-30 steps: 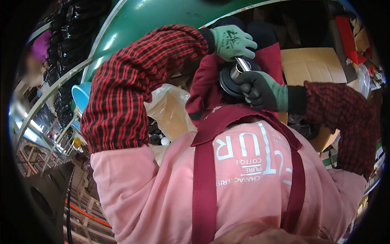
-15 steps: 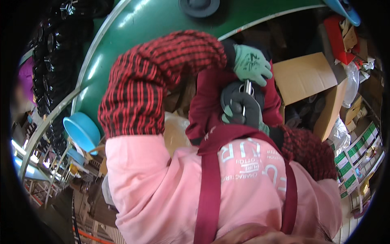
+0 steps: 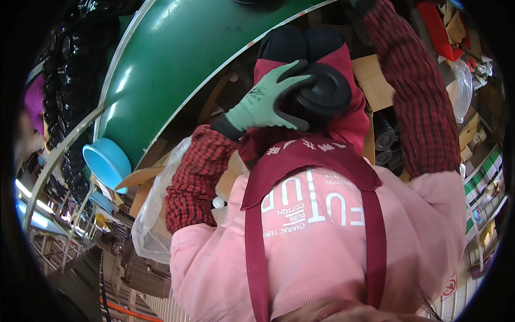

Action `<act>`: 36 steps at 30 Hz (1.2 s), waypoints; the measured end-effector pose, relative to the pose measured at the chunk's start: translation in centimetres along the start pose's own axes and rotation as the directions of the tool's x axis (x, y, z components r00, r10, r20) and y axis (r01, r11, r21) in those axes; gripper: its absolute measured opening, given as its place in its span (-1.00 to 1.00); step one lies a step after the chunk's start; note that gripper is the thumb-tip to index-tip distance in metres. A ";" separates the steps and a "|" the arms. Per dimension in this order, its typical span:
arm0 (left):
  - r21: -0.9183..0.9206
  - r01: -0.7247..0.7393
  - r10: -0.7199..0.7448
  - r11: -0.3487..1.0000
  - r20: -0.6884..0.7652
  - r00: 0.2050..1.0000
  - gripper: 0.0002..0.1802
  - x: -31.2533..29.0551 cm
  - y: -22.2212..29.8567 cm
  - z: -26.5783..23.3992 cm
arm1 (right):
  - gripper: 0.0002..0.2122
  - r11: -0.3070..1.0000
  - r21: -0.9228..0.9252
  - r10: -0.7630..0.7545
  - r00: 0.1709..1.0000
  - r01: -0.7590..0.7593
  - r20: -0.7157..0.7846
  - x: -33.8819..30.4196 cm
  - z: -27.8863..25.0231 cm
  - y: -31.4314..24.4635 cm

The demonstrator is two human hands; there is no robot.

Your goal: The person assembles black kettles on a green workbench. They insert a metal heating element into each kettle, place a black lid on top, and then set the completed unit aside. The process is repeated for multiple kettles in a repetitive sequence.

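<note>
My left hand (image 3: 271, 99), in a green and dark grey glove, grips a black round part (image 3: 323, 89) from its left side. The thumb and fingers curve around its rim, and its ringed face is turned up. This part rests over my lap, on the dark red apron (image 3: 346, 61). My right arm (image 3: 413, 86), in a red and black checked sleeve, reaches far forward to the top edge. Only a sliver of my right hand (image 3: 360, 4) shows there; its fingers are cut off.
A green table (image 3: 198, 48) with a pale rim curves ahead of me. An open cardboard box (image 3: 374, 80) with black round parts (image 3: 384, 140) stands at my right. At left are a plastic-lined box (image 3: 161, 214) and a light blue basin (image 3: 107, 163). Shelves (image 3: 485, 177) line the far right.
Both hands were together at the round part with a shiny metal rod. My left hand moved left and now holds the part alone. My right arm stretched forward; the rod is out of sight.
</note>
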State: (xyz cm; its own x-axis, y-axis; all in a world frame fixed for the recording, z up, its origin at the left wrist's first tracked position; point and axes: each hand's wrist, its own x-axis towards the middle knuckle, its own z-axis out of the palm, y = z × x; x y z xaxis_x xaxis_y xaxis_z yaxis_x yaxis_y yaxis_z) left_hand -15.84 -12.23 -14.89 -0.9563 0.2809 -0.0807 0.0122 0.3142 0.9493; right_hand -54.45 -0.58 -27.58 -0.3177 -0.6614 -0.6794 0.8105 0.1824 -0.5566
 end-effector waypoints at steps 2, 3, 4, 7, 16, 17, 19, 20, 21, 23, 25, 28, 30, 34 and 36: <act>0.021 0.056 -0.053 0.998 -0.139 0.989 0.09 -0.1 1.2 2.0 | -0.56 0.992 -0.117 -0.056 0.995 0.045 -0.085 1.8 1.4 0.3; -0.041 0.056 -0.063 0.998 -0.192 0.979 0.07 -0.2 1.3 2.8 | -0.55 0.992 -0.122 -0.038 0.999 0.039 0.011 1.6 0.7 0.5; -0.103 0.050 -0.073 0.993 -0.243 0.967 0.06 -0.5 1.4 3.7 | -0.53 0.991 -0.130 -0.021 0.994 0.034 0.105 0.7 -0.1 0.9; -0.092 -0.001 -0.031 0.996 -0.343 0.939 0.00 -2.7 2.1 4.9 | -0.53 0.957 -0.284 0.038 0.995 -0.063 -0.095 -6.9 5.0 1.3; -0.804 -0.533 -0.606 0.263 -0.568 0.558 -0.32 -7.1 -0.1 3.2 | -0.49 0.850 -0.363 -0.200 0.872 0.381 0.447 -24.9 10.2 13.8; -0.856 -0.464 -0.613 0.228 -0.497 0.614 -0.30 -7.8 -1.0 3.2 | -0.46 0.748 -0.451 -0.271 0.845 0.486 0.461 -26.2 12.1 14.9; -0.932 -0.321 -0.619 0.167 -0.353 0.701 -0.26 -9.1 -1.7 2.9 | -0.51 0.673 -0.516 -0.376 0.846 0.530 0.378 -27.4 16.7 15.9; -0.920 -0.322 -0.609 0.222 -0.389 0.692 -0.27 -9.0 -1.5 3.1 | -0.53 0.522 -0.669 -0.415 0.843 0.529 0.343 -25.7 17.0 17.2; -0.904 -0.296 -0.581 0.310 -0.426 0.693 -0.22 -9.9 -1.0 3.1 | -0.57 0.466 -0.696 -0.481 0.817 0.546 0.319 -24.7 17.7 18.1; -0.918 -0.253 -0.596 0.306 -0.392 0.701 -0.04 -11.7 -2.8 3.1 | -0.58 0.442 -0.650 -0.490 0.774 0.618 0.402 -23.9 18.4 18.7; -0.829 -0.297 -0.528 0.473 -0.537 0.658 -0.06 -12.6 -2.5 3.3 | -0.59 0.455 -0.646 -0.446 0.785 0.613 0.430 -25.0 21.0 18.1; -0.208 -0.154 -0.117 0.966 -0.883 0.454 -0.39 -13.7 -2.1 4.1 | -0.57 0.253 -0.677 -0.509 0.690 0.691 0.515 -22.9 20.9 19.8; -0.107 -0.067 -0.071 0.992 -0.912 0.404 -0.51 -14.2 -2.1 4.4 | -0.55 0.369 -0.625 -0.507 0.712 0.688 0.485 -21.0 20.6 21.2; -0.069 0.282 -0.190 0.957 -0.883 0.429 -0.53 -16.8 -1.8 3.7 | -0.59 0.454 -0.573 -0.532 0.724 0.682 0.439 -17.5 21.4 22.9; -0.277 0.204 -0.321 0.939 -0.919 0.230 -0.54 -19.1 -2.8 5.1 | -0.61 0.328 -0.616 -0.551 0.675 0.716 0.491 -16.3 23.4 22.4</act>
State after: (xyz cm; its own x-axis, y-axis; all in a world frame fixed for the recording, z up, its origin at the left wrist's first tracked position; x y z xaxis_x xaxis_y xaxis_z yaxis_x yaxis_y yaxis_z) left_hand 3.89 -13.84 -17.58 -0.4917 -0.8696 -0.0444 -0.2650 0.1009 0.9590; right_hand -19.57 -2.73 -17.83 -0.4194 -0.9040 0.0829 -0.2644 0.0343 -0.9638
